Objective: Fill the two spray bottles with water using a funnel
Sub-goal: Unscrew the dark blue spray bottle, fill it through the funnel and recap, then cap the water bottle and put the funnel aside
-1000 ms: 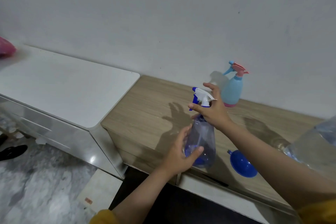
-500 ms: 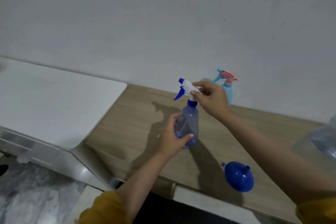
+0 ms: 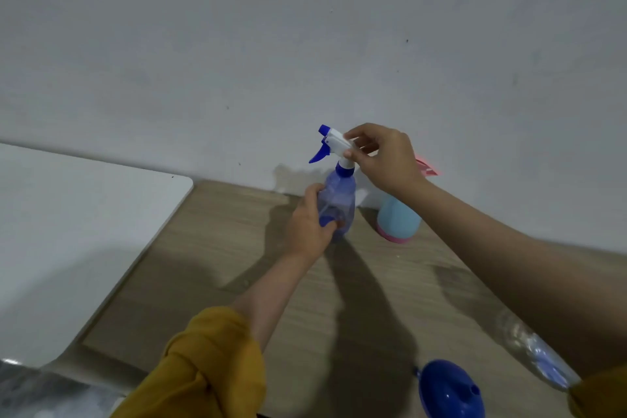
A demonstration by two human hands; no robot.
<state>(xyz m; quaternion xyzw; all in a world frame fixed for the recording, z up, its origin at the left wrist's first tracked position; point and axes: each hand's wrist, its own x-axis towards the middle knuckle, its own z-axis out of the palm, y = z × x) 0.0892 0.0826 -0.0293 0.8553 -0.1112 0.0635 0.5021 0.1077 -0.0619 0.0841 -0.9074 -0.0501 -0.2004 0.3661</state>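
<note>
A translucent blue spray bottle (image 3: 337, 205) is held upright on the wooden worktop (image 3: 217, 258), close to the wall. The left hand (image 3: 310, 222) is wrapped around its lower body, the grip clamped on the bottle with fingers and thumb curled round it. The white and blue spray head (image 3: 334, 142) at the top of the bottle is pinched by the right hand (image 3: 383, 156), whose grip is closed on the rear of that head. Just beside the bottle, to its right and partly hidden behind the right forearm, a light blue spray bottle (image 3: 398, 219) with a pink base is seen standing on the worktop. A blue funnel (image 3: 448, 390) is seen at the near edge, well apart from both bottles. A clear plastic bottle (image 3: 539, 358) is partly visible under the right arm. A white surface (image 3: 68, 214) adjoins the worktop on the left.
</note>
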